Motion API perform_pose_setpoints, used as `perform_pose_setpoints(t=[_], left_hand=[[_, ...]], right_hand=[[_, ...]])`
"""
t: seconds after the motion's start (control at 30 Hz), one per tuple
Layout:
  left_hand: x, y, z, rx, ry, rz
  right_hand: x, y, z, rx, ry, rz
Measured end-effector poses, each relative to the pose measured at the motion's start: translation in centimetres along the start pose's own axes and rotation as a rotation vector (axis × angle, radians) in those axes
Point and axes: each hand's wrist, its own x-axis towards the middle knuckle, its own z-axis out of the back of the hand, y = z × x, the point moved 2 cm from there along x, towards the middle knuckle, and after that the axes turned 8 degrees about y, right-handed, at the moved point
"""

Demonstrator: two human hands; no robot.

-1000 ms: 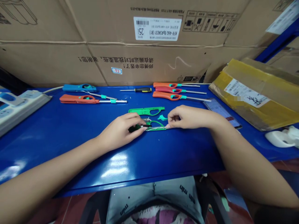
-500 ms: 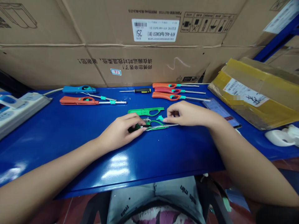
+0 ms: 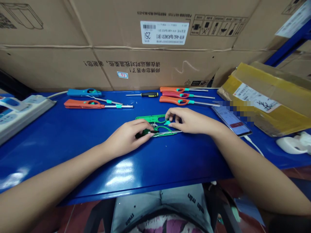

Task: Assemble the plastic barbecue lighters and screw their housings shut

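Observation:
A green lighter shell half point(image 3: 162, 134) lies on the blue table, with white wires and a metal rod along it. My left hand point(image 3: 136, 132) is closed on its left end, around a black part point(image 3: 153, 131). In my right hand point(image 3: 179, 119), thumb and fingers pinch a small teal piece point(image 3: 167, 123) just above the shell's loop. Behind them rests the other green shell half point(image 3: 148, 118), its right end partly covered by my right fingers.
Blue point(image 3: 84, 93) and orange point(image 3: 84, 104) lighters lie back left, a screwdriver point(image 3: 148, 94) back centre, three orange-red lighters point(image 3: 173, 94) back right. Beyond are a phone point(image 3: 232, 121), taped box point(image 3: 267, 97), power strip point(image 3: 24, 111) and large carton point(image 3: 136, 58).
My right hand has shifted slightly left with the teal piece, its fingers now reaching over the rear shell half. My left hand keeps its hold. The view has moved a little.

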Motion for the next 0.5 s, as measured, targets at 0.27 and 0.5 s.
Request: perform_pose_setpoints(t=[0.27, 0.5], left_hand=[[0.0, -0.3, 0.0, -0.005, -0.010, -0.014], [0.1, -0.2, 0.2, -0.035, -0.074, 0.019]], right_hand=[[0.9, -0.6, -1.1, -0.101, -0.154, 0.061], [1.3, -0.8, -1.8, -0.123, -0.220, -0.004]])
